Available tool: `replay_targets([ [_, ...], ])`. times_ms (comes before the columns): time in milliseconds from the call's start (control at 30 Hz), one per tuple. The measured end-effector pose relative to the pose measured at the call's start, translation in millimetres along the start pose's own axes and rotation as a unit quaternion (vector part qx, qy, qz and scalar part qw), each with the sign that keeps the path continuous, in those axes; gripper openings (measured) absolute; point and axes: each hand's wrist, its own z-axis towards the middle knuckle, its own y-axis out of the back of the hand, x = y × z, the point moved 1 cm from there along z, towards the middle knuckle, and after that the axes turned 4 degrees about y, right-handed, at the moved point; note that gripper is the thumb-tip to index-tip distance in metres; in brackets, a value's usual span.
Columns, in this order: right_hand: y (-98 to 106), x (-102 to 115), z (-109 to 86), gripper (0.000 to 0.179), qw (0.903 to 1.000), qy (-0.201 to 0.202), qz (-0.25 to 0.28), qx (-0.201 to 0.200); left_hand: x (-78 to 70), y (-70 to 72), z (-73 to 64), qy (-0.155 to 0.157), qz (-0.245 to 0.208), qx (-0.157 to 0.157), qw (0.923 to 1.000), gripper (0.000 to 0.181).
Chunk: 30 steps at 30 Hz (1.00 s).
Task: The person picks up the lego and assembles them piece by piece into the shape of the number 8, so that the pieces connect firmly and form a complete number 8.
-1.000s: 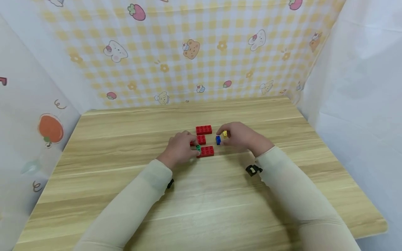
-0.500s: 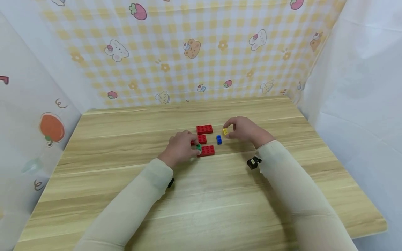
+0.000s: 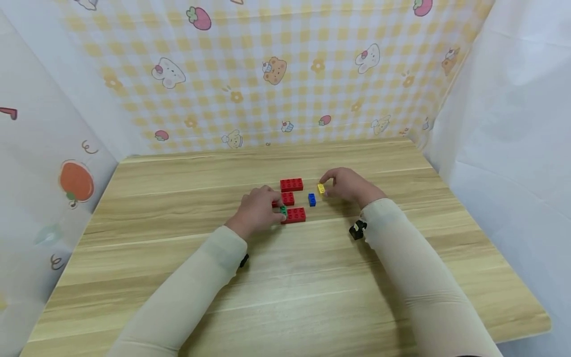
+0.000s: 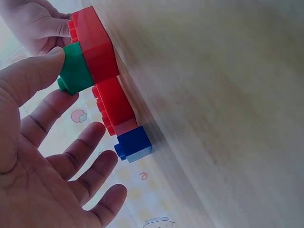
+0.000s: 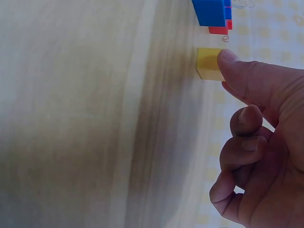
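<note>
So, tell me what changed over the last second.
The right hand moved forward and rightward from the small blue plastic brick to the small yellow plastic brick, which it now appears to pinch. The left hand still pinches the small green plastic brick; the rectangular red plastic bricks stayed.

1. In the head view, the left hand [image 3: 255, 212] hides part of the middle red brick [image 3: 289, 199] and overlaps the green brick [image 3: 283, 211]
2. The front red brick [image 3: 296, 215] is partly covered at its left end
3. In the right wrist view, the right hand [image 5: 266, 137] covers one edge of the yellow brick [image 5: 208, 64]; a blue brick [image 5: 211, 12] is cut by the top edge
4. In the left wrist view, the left palm runs off the left edge
5. In the head view, the sleeves [image 3: 439, 292] leave by the bottom edge; the black wrist fitting [image 3: 357, 230] is too small to make out
</note>
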Motion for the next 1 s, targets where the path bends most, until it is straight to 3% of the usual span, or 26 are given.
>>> replay_targets([
  [433, -4.4, -2.7, 1.6, 0.026, 0.9996, 0.021, -0.018, -0.008, -0.3, -0.1, -1.4, -0.002, 0.002, -0.002, 1.0000, 0.021],
  [1000, 1.2, -5.2, -4.7, 0.026, 0.9989, 0.036, -0.022, -0.022, -1.3, 0.4, -1.9, -0.002, 0.006, -0.005, 1.0000, 0.021],
])
